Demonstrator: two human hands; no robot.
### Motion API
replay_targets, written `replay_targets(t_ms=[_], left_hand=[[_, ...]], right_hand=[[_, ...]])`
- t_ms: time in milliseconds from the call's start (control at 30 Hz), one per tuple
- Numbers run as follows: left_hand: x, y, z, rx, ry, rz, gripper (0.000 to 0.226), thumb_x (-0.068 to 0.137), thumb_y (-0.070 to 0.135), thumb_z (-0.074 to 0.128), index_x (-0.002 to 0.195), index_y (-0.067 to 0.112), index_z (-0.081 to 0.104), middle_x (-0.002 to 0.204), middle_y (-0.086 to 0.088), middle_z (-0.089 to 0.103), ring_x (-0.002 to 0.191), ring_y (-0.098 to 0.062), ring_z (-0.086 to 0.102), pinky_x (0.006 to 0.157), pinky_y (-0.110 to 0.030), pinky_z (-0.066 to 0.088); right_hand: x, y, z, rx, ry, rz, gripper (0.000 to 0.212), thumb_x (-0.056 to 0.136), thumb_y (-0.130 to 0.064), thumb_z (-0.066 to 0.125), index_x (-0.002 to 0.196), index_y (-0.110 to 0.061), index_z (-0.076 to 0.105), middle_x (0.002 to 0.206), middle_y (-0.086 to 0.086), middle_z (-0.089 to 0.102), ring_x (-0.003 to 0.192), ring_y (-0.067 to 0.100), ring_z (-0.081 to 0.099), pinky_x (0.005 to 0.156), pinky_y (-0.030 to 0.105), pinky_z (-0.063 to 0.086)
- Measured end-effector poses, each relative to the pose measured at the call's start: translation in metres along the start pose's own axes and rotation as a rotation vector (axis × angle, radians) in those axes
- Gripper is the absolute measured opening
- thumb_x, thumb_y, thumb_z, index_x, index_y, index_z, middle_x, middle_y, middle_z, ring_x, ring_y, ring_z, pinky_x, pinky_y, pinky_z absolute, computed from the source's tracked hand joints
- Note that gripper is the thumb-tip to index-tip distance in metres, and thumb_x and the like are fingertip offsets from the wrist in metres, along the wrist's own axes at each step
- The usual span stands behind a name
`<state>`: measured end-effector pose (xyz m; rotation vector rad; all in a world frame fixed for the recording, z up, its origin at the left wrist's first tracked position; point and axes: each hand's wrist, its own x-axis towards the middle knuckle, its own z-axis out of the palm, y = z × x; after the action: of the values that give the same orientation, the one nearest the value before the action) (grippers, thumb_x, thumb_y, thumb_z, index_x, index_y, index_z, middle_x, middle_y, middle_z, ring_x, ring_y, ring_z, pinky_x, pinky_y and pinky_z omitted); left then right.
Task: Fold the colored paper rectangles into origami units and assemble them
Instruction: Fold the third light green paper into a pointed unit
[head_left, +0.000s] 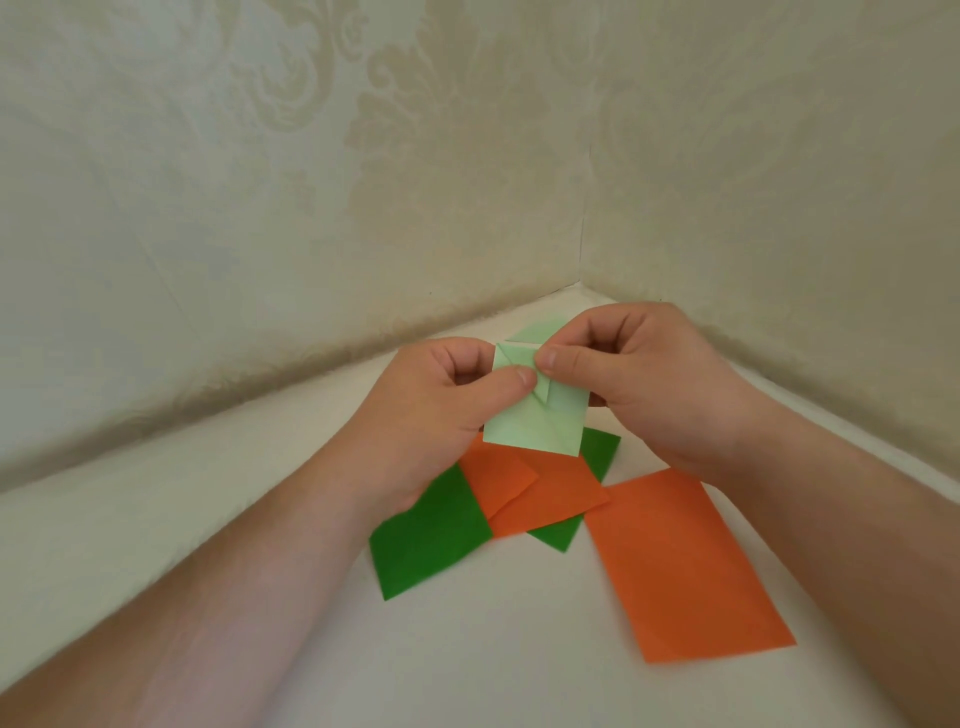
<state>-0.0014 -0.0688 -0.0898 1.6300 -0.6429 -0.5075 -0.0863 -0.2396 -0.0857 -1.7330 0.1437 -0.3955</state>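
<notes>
I hold a partly folded light green paper (540, 421) in the air above the white surface. My left hand (441, 410) pinches its left side, thumb on top near the centre fold. My right hand (644, 374) pinches its upper right part, thumb tip pressed beside the left thumb. Below the hands lie a dark green rectangle (431, 540), a folded orange piece (524, 493) overlapping it, and another dark green paper (597, 452) partly hidden under the orange. A flat orange rectangle (685, 561) lies to the right.
The white surface (260, 519) sits in a corner between two patterned beige walls (363, 182). The walls meet just behind my hands.
</notes>
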Motion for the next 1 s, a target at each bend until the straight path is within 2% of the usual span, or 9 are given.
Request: replay_targets(t_ms=[100, 233, 300, 433, 533, 600, 700, 867, 1000], left_hand=[[-0.0011, 0.0004, 0.0011, 0.008, -0.009, -0.014, 0.013, 0.097, 0.02, 0.069, 0.097, 0.014, 0.081, 0.099, -0.012, 0.079, 0.096, -0.034, 0.074, 0.095, -0.054, 0.055], [-0.0018, -0.0012, 0.0037, 0.058, -0.013, -0.022, 0.012, 0.096, 0.021, 0.071, 0.093, 0.016, 0.082, 0.094, -0.009, 0.08, 0.084, -0.025, 0.073, 0.083, -0.045, 0.054], [-0.0021, -0.0009, 0.0046, 0.08, -0.011, -0.023, 0.011, 0.096, 0.019, 0.07, 0.095, 0.016, 0.081, 0.095, -0.007, 0.08, 0.093, -0.033, 0.075, 0.088, -0.052, 0.057], [-0.0033, 0.0012, 0.0058, 0.113, -0.016, -0.025, 0.012, 0.097, 0.019, 0.069, 0.098, 0.017, 0.08, 0.093, -0.001, 0.081, 0.091, -0.023, 0.077, 0.087, -0.043, 0.059], [-0.0038, 0.0017, 0.0066, 0.108, -0.009, -0.035, 0.011, 0.096, 0.018, 0.07, 0.096, 0.017, 0.081, 0.094, -0.002, 0.081, 0.097, -0.031, 0.075, 0.092, -0.049, 0.058], [-0.0039, 0.0011, 0.0069, 0.129, -0.018, -0.035, 0.009, 0.094, 0.019, 0.072, 0.096, 0.018, 0.081, 0.094, -0.003, 0.081, 0.098, -0.033, 0.075, 0.093, -0.052, 0.057], [-0.0051, 0.001, 0.0065, 0.164, -0.041, -0.024, 0.009, 0.095, 0.02, 0.071, 0.095, 0.021, 0.08, 0.092, 0.001, 0.08, 0.093, -0.027, 0.076, 0.085, -0.042, 0.058], [-0.0043, -0.0003, 0.0051, 0.196, -0.037, -0.007, 0.009, 0.095, 0.024, 0.071, 0.093, 0.024, 0.08, 0.09, 0.002, 0.08, 0.084, -0.02, 0.075, 0.077, -0.037, 0.056], [-0.0049, 0.0008, 0.0029, 0.185, -0.005, 0.068, 0.006, 0.091, 0.02, 0.075, 0.093, 0.023, 0.08, 0.09, -0.001, 0.08, 0.087, -0.026, 0.076, 0.082, -0.047, 0.06]], right_hand=[[0.0006, 0.0004, -0.0003, 0.013, 0.005, 0.003, 0.016, 0.093, -0.009, 0.073, 0.078, -0.011, 0.078, 0.082, 0.016, 0.076, 0.076, 0.026, 0.07, 0.084, 0.053, 0.059], [0.0013, 0.0009, -0.0005, 0.05, 0.016, 0.025, 0.012, 0.093, -0.008, 0.072, 0.083, -0.006, 0.077, 0.087, 0.02, 0.075, 0.078, 0.027, 0.069, 0.086, 0.052, 0.059], [0.0013, 0.0011, 0.0003, 0.051, 0.018, 0.025, 0.011, 0.093, -0.007, 0.072, 0.083, -0.005, 0.077, 0.086, 0.019, 0.075, 0.077, 0.027, 0.068, 0.085, 0.051, 0.059], [0.0002, 0.0015, 0.0019, 0.04, 0.011, 0.022, 0.012, 0.093, -0.007, 0.072, 0.081, -0.007, 0.077, 0.087, 0.023, 0.074, 0.077, 0.027, 0.067, 0.086, 0.056, 0.058], [0.0008, 0.0017, 0.0009, 0.065, 0.015, 0.02, 0.01, 0.093, -0.006, 0.071, 0.085, -0.001, 0.075, 0.089, 0.027, 0.072, 0.076, 0.028, 0.067, 0.083, 0.05, 0.059], [0.0013, 0.0027, -0.0004, 0.089, 0.014, 0.021, 0.01, 0.093, -0.006, 0.071, 0.086, 0.001, 0.074, 0.088, 0.025, 0.074, 0.076, 0.027, 0.069, 0.08, 0.044, 0.06], [0.0015, 0.0035, -0.0008, 0.094, 0.005, 0.022, 0.01, 0.093, -0.006, 0.071, 0.086, 0.001, 0.074, 0.086, 0.02, 0.075, 0.075, 0.025, 0.07, 0.077, 0.039, 0.061], [0.0017, 0.004, -0.0016, 0.037, -0.016, -0.007, 0.013, 0.094, -0.008, 0.071, 0.082, -0.006, 0.076, 0.083, 0.018, 0.075, 0.075, 0.025, 0.07, 0.08, 0.046, 0.061], [0.0, 0.0032, -0.0052, -0.109, -0.036, -0.125, 0.012, 0.094, -0.013, 0.073, 0.083, -0.013, 0.077, 0.082, 0.008, 0.076, 0.075, 0.02, 0.068, 0.076, 0.044, 0.058]])
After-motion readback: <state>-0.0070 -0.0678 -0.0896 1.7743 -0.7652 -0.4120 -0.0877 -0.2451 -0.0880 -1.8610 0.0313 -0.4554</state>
